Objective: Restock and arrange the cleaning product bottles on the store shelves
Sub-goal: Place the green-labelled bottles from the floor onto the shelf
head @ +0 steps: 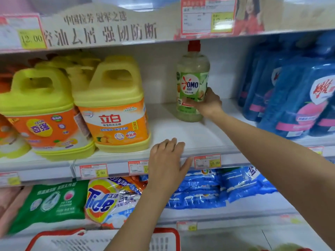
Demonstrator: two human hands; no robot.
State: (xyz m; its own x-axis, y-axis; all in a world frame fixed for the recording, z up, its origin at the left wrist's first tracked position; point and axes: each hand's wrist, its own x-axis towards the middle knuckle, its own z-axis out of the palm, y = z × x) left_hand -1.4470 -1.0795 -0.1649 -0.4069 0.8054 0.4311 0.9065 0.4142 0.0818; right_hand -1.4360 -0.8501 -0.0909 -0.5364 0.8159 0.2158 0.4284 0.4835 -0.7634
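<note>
- Bottle of OMO cleaner [193,84], pale green liquid with a red cap, stands upright towards the back of the middle shelf [190,134], in the bare stretch between the yellow jugs and the blue pouches.
- Whether its base rests on the shelf or hangs just above it cannot be told.
- Right hand [208,104] grips the bottle low on its label, thumb across the front and fingers wrapped behind, with the arm reaching in from the right.
- Left hand [168,160] lies palm down on the shelf's front edge, fingers loosely bent onto the surface and thumb spread along the price rail; it holds nothing.
- Two yellow jugs with orange labels [112,105] stand side by side at the front edge on the left, with more behind them.
- Blue pouches [299,98] fill the right end of the same shelf.
- Price tags [207,161] sit along the front rail, one just right of the left hand.
- Lower shelf carries a green bag [52,201], a Tide bag [108,200] and blue bags [217,187].
- Red basket [168,232] shows at the bottom of the view.
</note>
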